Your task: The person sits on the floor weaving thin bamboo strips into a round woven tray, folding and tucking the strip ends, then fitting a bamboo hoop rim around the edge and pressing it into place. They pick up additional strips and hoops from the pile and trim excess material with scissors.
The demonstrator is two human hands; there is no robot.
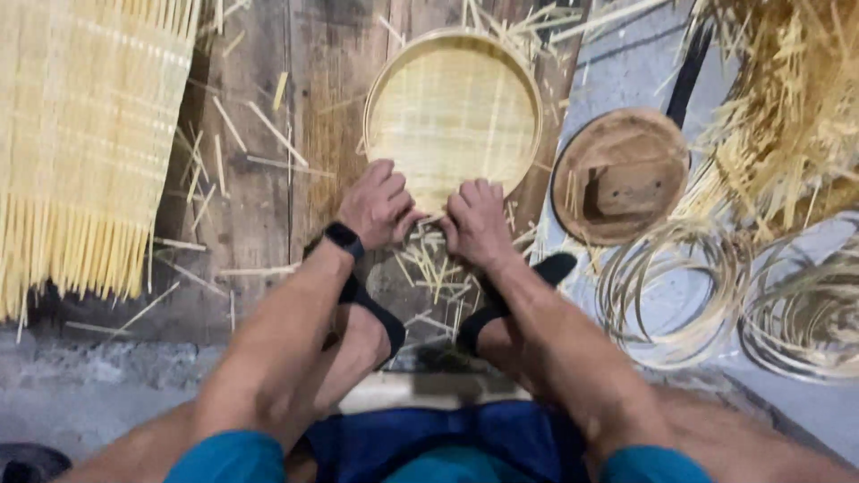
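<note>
Head view, looking down between our knees. Our left hand (378, 204) and right hand (476, 221) sit side by side at the centre of the frame, both pressed on the near rim of the sieve (454, 109), a round bamboo tray with a woven bottom, lying flat in the upper middle. Fingers of both hands are curled tight over that rim edge; thumbs are hidden, so we cannot tell how far they wrap under. The left wrist carries a black watch (344, 238).

The sieve rests on a dark wooden board (255, 188) strewn with loose splints (429, 268), thickest just below our hands. A woven mat (85, 143) with free strip ends fills the upper left, overlapping the board's edge.

Right of the sieve, close to it but apart, lies a round wooden disc (619, 175) with a block fixed at its centre. Coiled thin hoops (671, 295) lie at the right middle, a second coil at the right edge. A heap of shavings (787, 107) takes the upper right.

Our feet in black sandals (501, 304) are planted just below the hands, blue shorts at the bottom edge.
</note>
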